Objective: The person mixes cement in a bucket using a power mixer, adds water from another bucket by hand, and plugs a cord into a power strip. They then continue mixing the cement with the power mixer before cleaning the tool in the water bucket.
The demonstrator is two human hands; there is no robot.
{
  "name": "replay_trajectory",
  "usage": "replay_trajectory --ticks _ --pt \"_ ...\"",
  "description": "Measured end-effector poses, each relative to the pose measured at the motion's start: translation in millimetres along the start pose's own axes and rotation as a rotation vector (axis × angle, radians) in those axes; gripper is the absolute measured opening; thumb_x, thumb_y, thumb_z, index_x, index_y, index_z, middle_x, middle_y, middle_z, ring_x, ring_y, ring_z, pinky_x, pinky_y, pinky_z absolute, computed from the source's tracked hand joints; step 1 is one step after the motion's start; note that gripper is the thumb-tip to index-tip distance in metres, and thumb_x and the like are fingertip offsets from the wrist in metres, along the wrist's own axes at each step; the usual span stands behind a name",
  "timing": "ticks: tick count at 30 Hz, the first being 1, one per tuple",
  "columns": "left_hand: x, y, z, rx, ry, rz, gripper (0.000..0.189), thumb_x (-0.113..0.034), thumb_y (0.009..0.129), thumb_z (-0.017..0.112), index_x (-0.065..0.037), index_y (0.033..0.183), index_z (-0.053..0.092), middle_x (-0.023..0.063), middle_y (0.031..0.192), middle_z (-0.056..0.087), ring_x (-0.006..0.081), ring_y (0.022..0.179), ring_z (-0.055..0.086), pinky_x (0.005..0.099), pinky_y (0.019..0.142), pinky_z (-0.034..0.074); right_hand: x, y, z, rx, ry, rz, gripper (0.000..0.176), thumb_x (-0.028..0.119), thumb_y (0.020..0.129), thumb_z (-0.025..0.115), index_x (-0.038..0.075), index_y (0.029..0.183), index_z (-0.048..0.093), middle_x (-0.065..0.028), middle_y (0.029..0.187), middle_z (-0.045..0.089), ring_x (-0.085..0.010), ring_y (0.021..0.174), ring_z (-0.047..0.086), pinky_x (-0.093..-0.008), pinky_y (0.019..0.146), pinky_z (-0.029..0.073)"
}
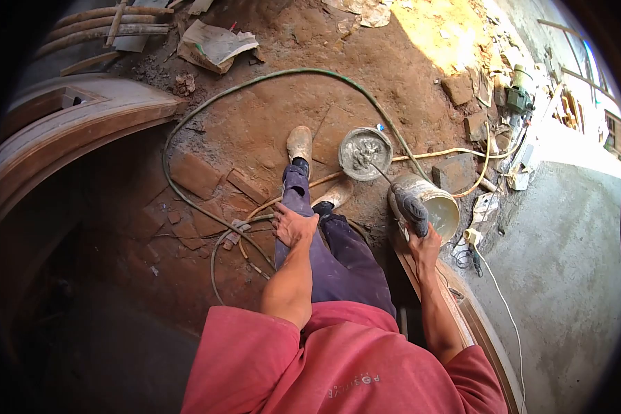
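My right hand [424, 243] is closed around the handle of a dusty grey drill [412, 210]. From the drill a thin mixing rod [381, 172] runs down into a round bucket [342, 164] holding wet grey mortar [366, 152]; the rod's lower end is hidden in the mix. On my trousers [298, 200], near the knee, rests my left hand [295, 226] with its fingers spread and nothing in it. A larger whitish bucket [441, 215] sits just beside the drill, its mouth facing the lower right.
A green hose [276, 74] loops over the dirt floor, crossing a yellow hose [435, 154]. Loose bricks [196, 174] lie left of my feet. At right are a white cable [501, 293] and a green machine [521, 93]. A curved wooden frame [96, 110] stands left.
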State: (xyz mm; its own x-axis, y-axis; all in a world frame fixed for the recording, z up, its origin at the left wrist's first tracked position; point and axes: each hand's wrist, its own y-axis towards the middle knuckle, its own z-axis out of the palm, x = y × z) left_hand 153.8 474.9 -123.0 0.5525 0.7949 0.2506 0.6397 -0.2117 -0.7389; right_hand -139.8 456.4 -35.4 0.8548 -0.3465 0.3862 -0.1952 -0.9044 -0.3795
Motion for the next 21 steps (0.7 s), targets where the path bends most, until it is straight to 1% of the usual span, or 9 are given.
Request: replay_trajectory --ticks 3,7,9,10,13,14,17,18,21 --pt "-0.5 2.4 0.1 -0.010 -0.001 0.005 0.116 -0.054 0.063 0.087 -0.006 0.151 0.027 0.0173 0.138 0.051 0.0319 0.124 0.055 0.0448 0.103 0.046 -2.8 -1.6 5.1 0.009 -0.049 0.014 0.034 0.027 0.082 0.078 -0.003 0.096 0.069 -0.0268 0.074 0.066 -0.0445 0.074 0.067 -0.0460 0.064 0.051" --pt "0.3 2.9 -0.1 0.014 0.009 -0.001 0.117 -0.054 0.063 0.086 -0.006 0.151 0.027 0.0178 0.139 0.051 0.0330 0.126 0.053 0.0471 0.103 0.045 -16.7 10.0 38.0 0.007 -0.025 0.032 0.034 0.024 0.082 0.077 -0.003 0.100 0.069 -0.0273 0.076 0.067 -0.0448 0.076 0.067 -0.0466 0.066 0.051" --pt "0.5 3.7 0.5 0.012 0.016 -0.001 0.117 -0.054 0.063 0.086 -0.006 0.151 0.026 0.0179 0.139 0.051 0.0334 0.127 0.053 0.0480 0.104 0.045 -20.1 18.4 50.1 0.063 0.055 -0.045 0.035 0.020 0.080 0.074 0.000 0.108 0.069 -0.0264 0.078 0.067 -0.0457 0.078 0.067 -0.0482 0.069 0.052" --pt "0.1 2.4 2.4 0.019 0.020 -0.003 0.117 -0.054 0.063 0.086 -0.006 0.151 0.026 0.0180 0.139 0.051 0.0339 0.127 0.052 0.0488 0.104 0.044 -26.0 21.6 57.5 0.061 0.054 -0.043 0.035 0.020 0.080 0.074 0.000 0.108 0.069 -0.0264 0.078 0.067 -0.0457 0.078 0.067 -0.0482 0.069 0.052" --pt "0.6 2.2 5.5 -0.016 0.031 0.003 0.118 -0.055 0.062 0.086 -0.006 0.152 0.026 0.0175 0.139 0.051 0.0339 0.127 0.052 0.0498 0.104 0.044 -34.6 26.9 72.0 0.072 -0.010 -0.082 0.034 0.020 0.078 0.071 0.008 0.109 0.067 -0.0250 0.078 0.067 -0.0468 0.077 0.064 -0.0514 0.071 0.051" --pt "0.6 2.9 7.8 -0.018 0.032 0.010 0.118 -0.055 0.062 0.086 -0.006 0.152 0.026 0.0175 0.139 0.051 0.0339 0.127 0.052 0.0498 0.104 0.044 -34.6 29.6 76.9 0.054 -0.033 -0.067 0.029 0.022 0.079 0.072 0.007 0.103 0.068 -0.0255 0.078 0.067 -0.0466 0.077 0.065 -0.0514 0.070 0.051" --pt "2.5 4.1 10.0 -0.053 0.031 0.012 0.118 -0.055 0.062 0.086 -0.007 0.152 0.026 0.0171 0.140 0.051 0.0341 0.126 0.053 0.0506 0.105 0.044 -32.4 48.6 98.7 0.047 -0.058 -0.029 0.027 0.024 0.080 0.073 0.007 0.100 0.068 -0.0253 0.077 0.067 -0.0465 0.077 0.065 -0.0516 0.070 0.051" --pt "2.7 2.5 7.8 -0.019 0.024 0.006 0.119 -0.055 0.062 0.086 -0.007 0.152 0.026 0.0170 0.141 0.050 0.0343 0.127 0.053 0.0516 0.105 0.043 -26.4 53.5 103.5 0.022 -0.081 -0.005 0.028 0.026 0.080 0.074 0.005 0.097 0.069 -0.0254 0.076 0.066 -0.0462 0.078 0.065 -0.0497 0.070 0.052" --pt "8.4 1.9 13.4 -0.001 0.020 0.010 0.119 -0.055 0.062 0.086 -0.007 0.153 0.025 0.0170 0.143 0.049 0.0344 0.128 0.052 0.0525 0.107 0.042 -19.6 61.3 100.1 0.051 0.054 0.009 0.030 0.027 0.079 0.076 0.004 0.098 0.070 -0.0250 0.076 0.067 -0.0451 0.078 0.066 -0.0478 0.069 0.052"
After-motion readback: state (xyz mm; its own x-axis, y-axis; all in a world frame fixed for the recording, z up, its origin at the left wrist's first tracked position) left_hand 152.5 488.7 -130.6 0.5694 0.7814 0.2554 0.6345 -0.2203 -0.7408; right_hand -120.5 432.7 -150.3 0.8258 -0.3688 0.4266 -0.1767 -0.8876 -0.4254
